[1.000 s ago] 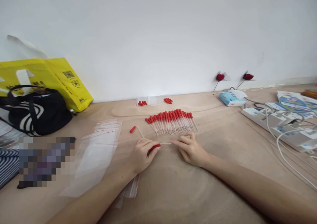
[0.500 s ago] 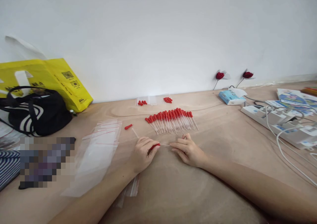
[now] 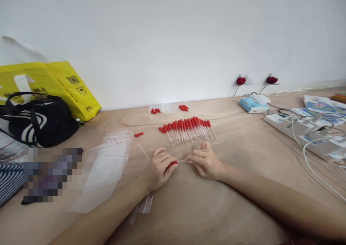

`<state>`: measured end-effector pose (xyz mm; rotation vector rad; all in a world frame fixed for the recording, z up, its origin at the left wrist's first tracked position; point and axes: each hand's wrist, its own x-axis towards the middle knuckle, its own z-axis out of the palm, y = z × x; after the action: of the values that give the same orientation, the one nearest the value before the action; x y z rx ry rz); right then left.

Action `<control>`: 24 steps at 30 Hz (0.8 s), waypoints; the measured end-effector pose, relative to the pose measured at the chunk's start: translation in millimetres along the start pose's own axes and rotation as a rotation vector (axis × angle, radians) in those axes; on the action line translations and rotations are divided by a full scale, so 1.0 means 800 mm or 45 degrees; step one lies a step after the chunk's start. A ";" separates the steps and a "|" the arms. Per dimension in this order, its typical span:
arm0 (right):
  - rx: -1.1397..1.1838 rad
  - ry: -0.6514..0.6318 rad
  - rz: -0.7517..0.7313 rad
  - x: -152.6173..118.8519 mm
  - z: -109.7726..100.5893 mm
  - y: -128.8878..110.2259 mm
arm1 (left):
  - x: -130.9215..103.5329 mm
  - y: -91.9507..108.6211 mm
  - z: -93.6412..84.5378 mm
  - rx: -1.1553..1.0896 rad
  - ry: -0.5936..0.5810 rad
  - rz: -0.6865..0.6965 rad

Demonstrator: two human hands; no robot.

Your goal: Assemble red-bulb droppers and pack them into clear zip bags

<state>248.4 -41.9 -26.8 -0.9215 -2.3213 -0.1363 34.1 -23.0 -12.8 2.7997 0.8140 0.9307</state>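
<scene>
Between thumb and fingers, my left hand [image 3: 161, 168] grips a red rubber bulb [image 3: 173, 163]. A thin clear tube [image 3: 182, 161] runs from the bulb's open end to my right hand [image 3: 204, 162], whose fingertips pinch its other end. Just beyond both hands, a row of clear droppers with red bulbs [image 3: 187, 124] lies side by side on the table. One loose red bulb [image 3: 138, 134] is left of the row, and a loose clear tube [image 3: 142, 151] lies against the back of my left hand.
Clear zip bags [image 3: 108, 165] lie on the left, beside a black bag [image 3: 51, 124] and a yellow bag [image 3: 78, 93]. Small bags with red bulbs [image 3: 183, 108] are near the wall. A tissue pack [image 3: 252, 105] and a power strip [image 3: 286, 129] stand at the right.
My left hand has shifted slightly right and down with the red bulb, its index finger lifted. The loose bulb and the loose tube now lie slightly further left, at changed angles.
</scene>
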 end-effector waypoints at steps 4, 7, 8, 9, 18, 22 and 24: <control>-0.038 -0.025 -0.019 0.003 0.002 -0.001 | 0.001 0.002 -0.002 0.030 -0.033 0.004; -0.036 -0.019 -0.035 0.005 0.003 -0.002 | 0.002 0.002 -0.002 0.029 -0.044 0.001; -0.033 -0.020 -0.038 0.005 0.004 -0.002 | 0.002 0.002 -0.001 0.029 -0.045 0.002; -0.027 -0.023 -0.039 0.006 0.004 -0.003 | 0.002 0.002 -0.001 0.030 -0.047 0.002; 0.021 -0.127 -0.002 0.011 0.001 -0.003 | 0.005 -0.002 -0.003 0.082 -0.087 0.044; -0.046 -0.187 0.033 0.016 -0.006 -0.006 | 0.011 -0.005 -0.009 0.107 -0.118 0.043; -0.045 -0.201 0.130 0.021 -0.009 -0.005 | 0.016 -0.012 -0.018 0.135 -0.098 0.014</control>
<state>240.0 -37.6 -10.6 -1.1017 -2.4157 -0.0637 29.9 -9.4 2.9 2.9122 0.8632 0.7976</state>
